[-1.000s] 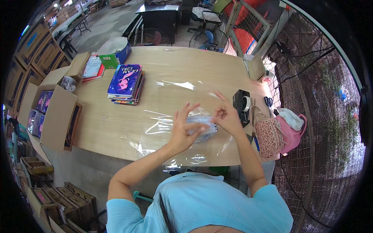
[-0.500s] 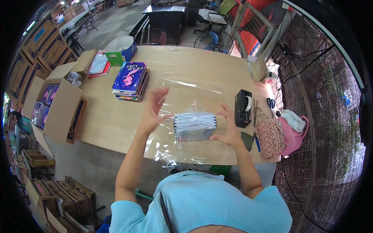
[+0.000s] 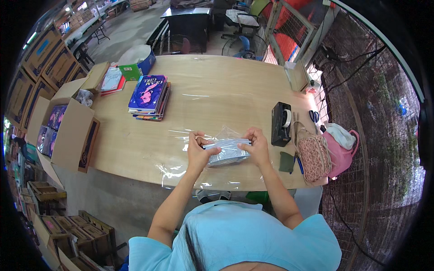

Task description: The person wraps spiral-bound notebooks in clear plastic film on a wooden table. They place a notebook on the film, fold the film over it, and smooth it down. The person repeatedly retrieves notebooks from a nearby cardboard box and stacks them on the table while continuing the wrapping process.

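Near the front of the table lies a stack of notebooks, its pale page edges facing up, with clear plastic film around it. My left hand grips the stack's left end, thumb on the near side and fingers curled over the far side. At the opposite end my right hand holds it in the same way. A loose sheet of clear plastic film spreads left of the stack and shines in the light. Some film stands up crumpled behind the stack. My fingertips' far sides are partly hidden.
Left of centre stands a pile of notebooks with purple covers. An open carton is at the table's left edge. To the right are a black tape dispenser, scissors, a patterned pouch and a pink bag.
Both hands were spread apart above and beside the stack; they have come inward and closed on its two ends. The stack's upper face looks tilted and now shows less of its edges.
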Tool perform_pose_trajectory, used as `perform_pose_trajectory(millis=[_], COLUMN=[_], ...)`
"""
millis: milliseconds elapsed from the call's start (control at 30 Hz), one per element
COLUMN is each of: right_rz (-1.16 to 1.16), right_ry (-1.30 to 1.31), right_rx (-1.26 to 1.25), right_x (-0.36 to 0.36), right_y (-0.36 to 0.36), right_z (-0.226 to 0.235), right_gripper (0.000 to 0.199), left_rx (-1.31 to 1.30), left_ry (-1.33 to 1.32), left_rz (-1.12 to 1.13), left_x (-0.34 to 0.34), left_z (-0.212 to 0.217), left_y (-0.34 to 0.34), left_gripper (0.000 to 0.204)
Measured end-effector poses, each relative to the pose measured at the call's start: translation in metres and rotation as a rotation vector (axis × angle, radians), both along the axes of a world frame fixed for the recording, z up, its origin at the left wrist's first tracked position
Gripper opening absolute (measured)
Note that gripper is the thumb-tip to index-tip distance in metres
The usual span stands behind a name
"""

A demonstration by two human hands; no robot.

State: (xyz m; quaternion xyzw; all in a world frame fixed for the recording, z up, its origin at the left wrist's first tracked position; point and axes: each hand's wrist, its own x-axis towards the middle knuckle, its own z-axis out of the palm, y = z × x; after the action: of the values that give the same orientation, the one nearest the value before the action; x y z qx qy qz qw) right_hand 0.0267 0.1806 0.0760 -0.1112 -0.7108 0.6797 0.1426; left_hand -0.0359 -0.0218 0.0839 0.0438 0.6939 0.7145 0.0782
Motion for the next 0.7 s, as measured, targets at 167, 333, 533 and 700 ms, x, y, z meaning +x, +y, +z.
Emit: perform_pose_trajectory(millis=[167, 333, 533, 700], right_rz=[0.316, 0.028, -0.021, -0.150], right_ry=[-0.258, 0.207, 0.447, 0.435], right_rx=[-0.278, 0.470, 0.820, 0.764], right_x=[-0.031, -0.008, 0.022, 0.033], right_y=[0.029, -0.023, -0.050, -0.062], right_z=[0.001, 0.049, 0.022, -0.008], right_gripper=[0.028, 0.032, 0.015, 0.013], left_rx=[0.185, 0.122, 0.111, 0.106], left_ry=[-0.257, 0.102, 0.328, 0.301], left_rz=[-0.212, -0.182, -0.103, -0.154], left_x=[-0.012, -0.012, -0.006, -0.005], left_z=[0.019, -0.005, -0.013, -0.018], left_y=[0.003, 0.002, 0.007, 0.004], left_gripper=[0.013, 0.016, 0.019, 0.015])
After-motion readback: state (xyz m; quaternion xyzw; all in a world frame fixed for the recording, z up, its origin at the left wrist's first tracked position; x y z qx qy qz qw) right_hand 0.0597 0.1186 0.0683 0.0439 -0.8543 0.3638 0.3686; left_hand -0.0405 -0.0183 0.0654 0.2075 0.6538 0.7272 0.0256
